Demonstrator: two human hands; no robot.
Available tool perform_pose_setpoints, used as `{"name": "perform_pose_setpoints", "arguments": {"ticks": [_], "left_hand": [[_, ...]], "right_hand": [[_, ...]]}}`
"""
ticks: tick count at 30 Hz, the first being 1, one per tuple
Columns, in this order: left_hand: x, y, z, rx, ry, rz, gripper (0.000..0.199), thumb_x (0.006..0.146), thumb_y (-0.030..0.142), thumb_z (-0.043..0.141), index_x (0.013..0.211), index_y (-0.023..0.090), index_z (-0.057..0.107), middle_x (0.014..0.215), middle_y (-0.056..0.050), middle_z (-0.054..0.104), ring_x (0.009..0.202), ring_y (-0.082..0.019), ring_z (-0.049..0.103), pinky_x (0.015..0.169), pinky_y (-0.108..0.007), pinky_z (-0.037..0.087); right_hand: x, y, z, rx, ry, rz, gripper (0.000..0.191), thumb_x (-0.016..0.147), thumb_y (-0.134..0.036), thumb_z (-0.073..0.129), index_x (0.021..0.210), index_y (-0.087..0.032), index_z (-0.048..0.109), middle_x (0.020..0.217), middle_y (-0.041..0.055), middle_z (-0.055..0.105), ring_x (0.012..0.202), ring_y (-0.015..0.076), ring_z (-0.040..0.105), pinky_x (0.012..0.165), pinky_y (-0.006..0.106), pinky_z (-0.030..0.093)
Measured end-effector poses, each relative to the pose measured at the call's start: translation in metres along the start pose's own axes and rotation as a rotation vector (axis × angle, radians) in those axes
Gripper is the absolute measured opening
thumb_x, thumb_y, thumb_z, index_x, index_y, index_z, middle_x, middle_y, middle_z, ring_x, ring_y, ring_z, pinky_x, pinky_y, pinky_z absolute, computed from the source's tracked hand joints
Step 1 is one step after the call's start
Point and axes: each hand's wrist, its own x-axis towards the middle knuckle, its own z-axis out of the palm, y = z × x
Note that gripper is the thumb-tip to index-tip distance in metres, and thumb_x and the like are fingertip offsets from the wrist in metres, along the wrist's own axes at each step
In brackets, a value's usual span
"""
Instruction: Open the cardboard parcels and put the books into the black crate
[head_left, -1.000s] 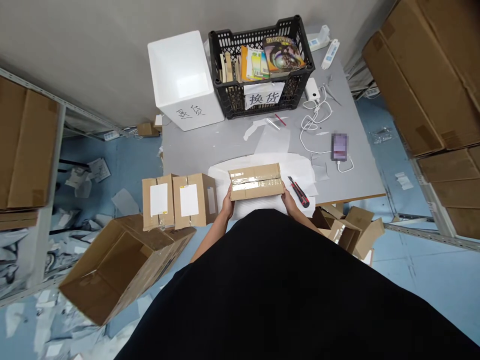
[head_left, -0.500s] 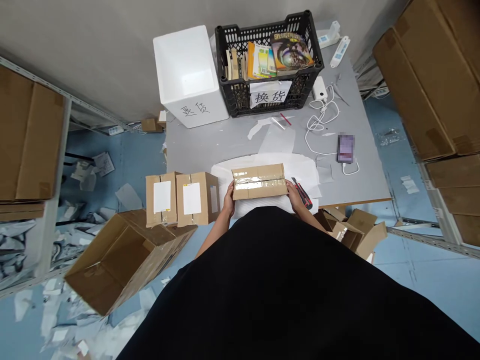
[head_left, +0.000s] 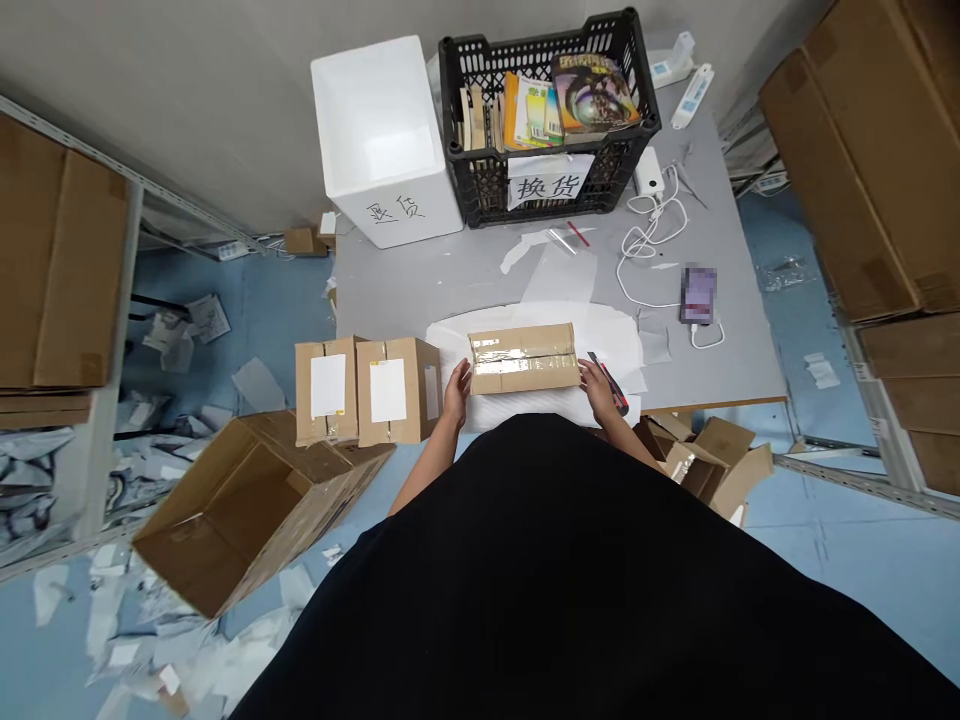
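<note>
Cardboard box [head_left: 523, 358]: brown, lying flat, clear tape across its seams | left hand [head_left: 456, 392], right hand [head_left: 598, 388]: clasping its short ends | beneath: white packing sheet [head_left: 525, 407]

Two boxes [head_left: 390, 392] block the left hand [head_left: 456, 393], a red cutter [head_left: 618, 402] sits by the right hand [head_left: 600, 388], and hands can pass up the bench [head_left: 450, 270].

From here I see my left hand [head_left: 455, 394] and right hand [head_left: 599, 389] level with each other and well apart, palms turned inward. The fingers [head_left: 466, 371] of both angle forward and slightly inward, with the wrists gently bent. My bare left forearm [head_left: 424, 465] and right forearm [head_left: 626, 442] slope outward and back toward my body, disappearing beneath my black top [head_left: 525, 580].
</note>
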Motion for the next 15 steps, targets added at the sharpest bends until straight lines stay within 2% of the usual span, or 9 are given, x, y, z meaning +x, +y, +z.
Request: {"name": "perform_pose_setpoints", "arguments": {"ticks": [4,7,12,15], "left_hand": [[0.002,-0.004,-0.003,0.024,0.027,-0.016,0.047,0.096,0.050,0.047,0.134,0.028,0.063,0.158,-0.003,0.050,0.147,-0.026,0.046,0.121,-0.042,0.037],[0.004,-0.007,-0.004,0.056,0.044,-0.035,0.047,0.097,0.052,0.045,0.132,0.028,0.064,0.157,-0.004,0.052,0.145,-0.026,0.048,0.120,-0.043,0.038],[0.004,-0.015,0.001,0.096,0.106,-0.018,0.045,0.097,0.055,0.044,0.128,0.029,0.067,0.154,-0.003,0.055,0.147,-0.025,0.047,0.120,-0.045,0.036],[0.002,-0.020,0.009,0.067,0.187,-0.030,0.046,0.098,0.057,0.043,0.126,0.030,0.067,0.153,-0.003,0.056,0.147,-0.025,0.046,0.119,-0.045,0.038]], "right_hand": [[0.010,0.011,-0.010,-0.094,0.067,-0.033,0.048,0.085,-0.050,0.051,0.122,-0.023,0.063,0.120,0.0117,0.071,0.103,0.0223,0.068,0.097,0.043,0.053],[0.023,0.011,-0.028,-0.180,0.145,-0.033,0.050,0.086,-0.044,0.048,0.129,-0.021,0.059,0.112,0.0097,0.072,0.092,0.0187,0.070,0.089,0.038,0.057],[0.063,-0.011,-0.076,-0.373,0.261,0.028,0.066,0.084,-0.028,0.047,0.149,-0.021,0.044,0.099,0.0041,0.071,0.072,0.0158,0.070,0.068,0.028,0.058],[0.096,-0.032,-0.111,-0.575,0.309,0.091,0.072,0.085,-0.022,0.047,0.156,-0.019,0.037,0.090,0.0053,0.071,0.070,0.0191,0.070,0.071,0.033,0.058]]}}
